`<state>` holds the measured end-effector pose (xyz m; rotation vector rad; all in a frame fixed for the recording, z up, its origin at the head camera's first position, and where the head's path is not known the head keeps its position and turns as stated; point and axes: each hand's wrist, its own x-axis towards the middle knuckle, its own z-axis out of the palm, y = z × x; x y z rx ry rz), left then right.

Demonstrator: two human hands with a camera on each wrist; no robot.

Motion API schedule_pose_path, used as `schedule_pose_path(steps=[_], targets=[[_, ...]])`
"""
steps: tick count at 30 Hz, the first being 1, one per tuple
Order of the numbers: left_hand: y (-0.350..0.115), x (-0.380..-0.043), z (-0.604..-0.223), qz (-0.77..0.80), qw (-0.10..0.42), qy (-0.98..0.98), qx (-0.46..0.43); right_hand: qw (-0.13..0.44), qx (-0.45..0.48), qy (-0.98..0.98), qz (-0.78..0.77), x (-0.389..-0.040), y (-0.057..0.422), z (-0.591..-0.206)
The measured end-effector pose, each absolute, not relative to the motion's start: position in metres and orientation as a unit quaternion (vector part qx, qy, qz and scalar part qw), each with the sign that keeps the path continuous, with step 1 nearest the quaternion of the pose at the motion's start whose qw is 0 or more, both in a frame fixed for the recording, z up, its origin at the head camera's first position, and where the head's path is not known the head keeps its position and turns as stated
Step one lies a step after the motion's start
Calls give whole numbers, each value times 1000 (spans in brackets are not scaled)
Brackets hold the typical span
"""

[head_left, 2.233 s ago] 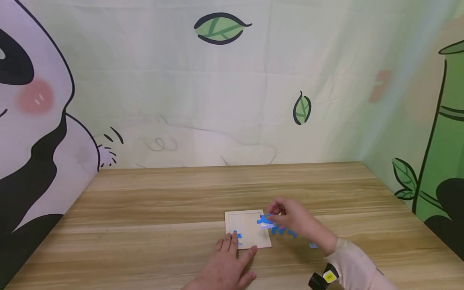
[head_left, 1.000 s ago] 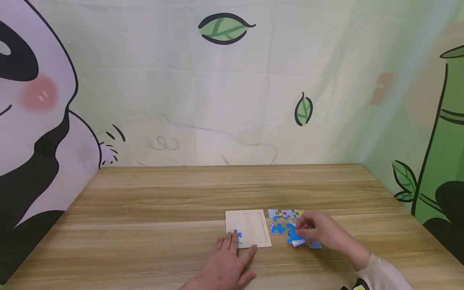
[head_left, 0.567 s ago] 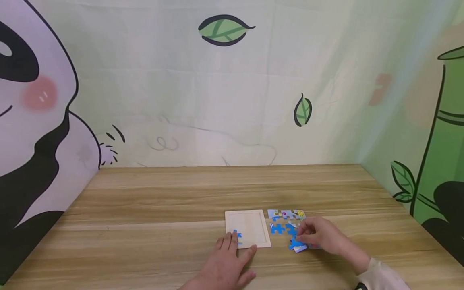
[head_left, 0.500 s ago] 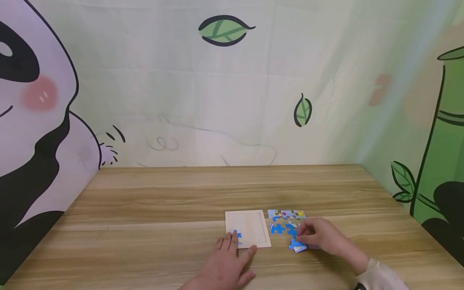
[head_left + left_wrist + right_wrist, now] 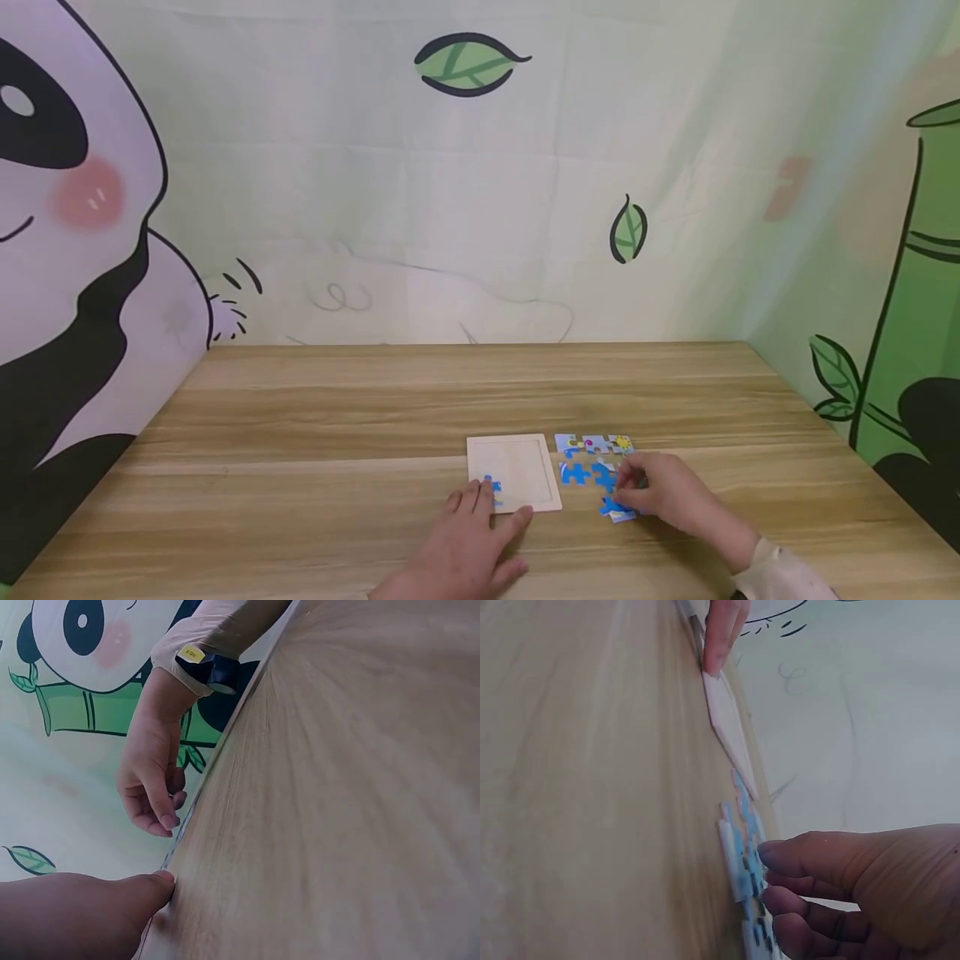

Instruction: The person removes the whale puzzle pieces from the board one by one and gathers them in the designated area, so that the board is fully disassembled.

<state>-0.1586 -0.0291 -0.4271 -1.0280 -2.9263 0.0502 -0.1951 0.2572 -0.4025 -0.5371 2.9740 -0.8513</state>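
My left hand (image 5: pixel 457 542) lies with extended fingers on the near left of a shallow square wooden puzzle tray (image 5: pixel 513 450), thumb at its near edge. Beside the fingertips, a small blue puzzle piece (image 5: pixel 496 485) sits inside the tray. To the right, my right hand (image 5: pixel 663 492) hovers low with bent fingers over a blue puzzle piece (image 5: pixel 611 505) that overlaps another, pale-edged piece. In the right wrist view, the thumb (image 5: pixel 784 856) and fingers stand apart right at the stacked puzzle pieces (image 5: pixel 735 862). Some pieces are hidden under that hand.
A row of puzzle pieces (image 5: pixel 594 443) with a yellow sun lies right of the tray, above another blue puzzle piece (image 5: pixel 575 473). All rest on a wood-grain table (image 5: pixel 337 417). A printed backdrop (image 5: pixel 337 167) rises at the table's far edge.
My right hand has carried the blue piece from over the tray's right edge to the pieces on the right and lowered it there. The left hand stays in place.
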Motion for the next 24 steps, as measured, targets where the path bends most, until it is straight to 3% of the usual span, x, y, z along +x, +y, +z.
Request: schedule_pose_path(steps=[13, 24], targets=[[-32, -162, -422, -17, 20, -947, -321, -2, -176, 937, -302, -207, 236, -388], [-47, -177, -424, -10, 143, -937, -319, -3, -186, 931, -315, -216, 218, -385]])
